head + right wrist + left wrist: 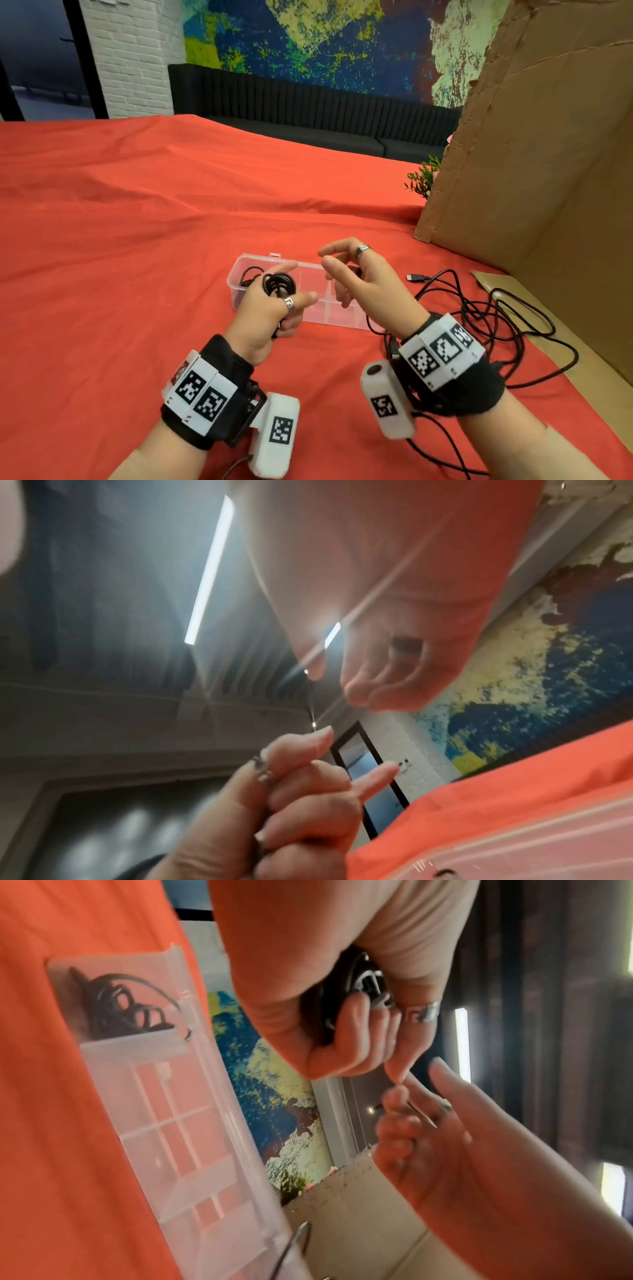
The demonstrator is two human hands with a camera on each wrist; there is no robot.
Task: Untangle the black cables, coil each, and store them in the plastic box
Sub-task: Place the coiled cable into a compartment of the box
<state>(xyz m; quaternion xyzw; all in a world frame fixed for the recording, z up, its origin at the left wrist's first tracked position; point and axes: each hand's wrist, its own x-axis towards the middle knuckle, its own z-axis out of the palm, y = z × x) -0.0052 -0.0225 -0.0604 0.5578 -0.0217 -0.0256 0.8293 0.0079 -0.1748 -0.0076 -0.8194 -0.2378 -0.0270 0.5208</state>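
My left hand (274,308) grips a small coil of black cable (279,284) just above the near left end of the clear plastic box (260,256). In the left wrist view its curled fingers (356,1031) close round that coil (356,988). Another black coil (248,274) lies in the box's left compartment (113,1004). My right hand (342,274) hovers over the middle of the box, fingers curled, pinching a thin pale strand (423,1115) that runs toward the left hand (291,791). What the strand is I cannot tell. A tangle of black cables (479,308) lies right of the box.
A red cloth (137,222) covers the table. A tall cardboard sheet (531,154) stands at the right, with a small green plant (423,178) behind its edge. A cable plug (416,277) points left from the tangle. The box's other compartments (154,1096) hold nothing.
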